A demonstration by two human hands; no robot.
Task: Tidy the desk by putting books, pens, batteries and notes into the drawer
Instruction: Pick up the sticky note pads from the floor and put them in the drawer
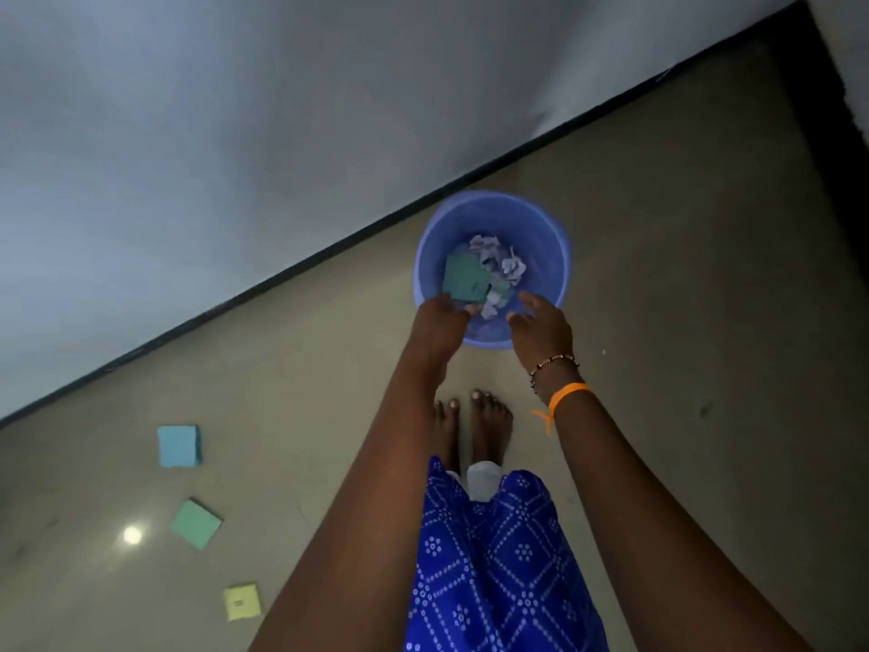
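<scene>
One blue bin stands on the floor, close to the dark strip at the bottom of the wall. Inside the bin lie some crumpled white papers; they are too bunched up to count.

There are four pads of notes in all. One green pad is at the bin's 9 o'clock side, just over the rim. Three more pads lie on the floor, well apart from the bin, out toward 8 o'clock. The blue pad is the nearest of them to the wall. The second green pad lies below it. The yellow pad is the lowest one, near the bottom edge. A small round spot of light shines on the floor just beside the second green pad, at its 9 o'clock.

Two bare arms reach out over the near rim of the bin. The left hand has its fingers curled and pinches the lower edge of the green pad. The right hand holds nothing; its fingers are spread and loose, over the bin's 5 o'clock side. The two hands are near each other but do not touch. The right wrist wears one bead bracelet and one orange thread.

Two bare feet stand on the floor just below the bin. A blue patterned dress hangs between the arms.
</scene>
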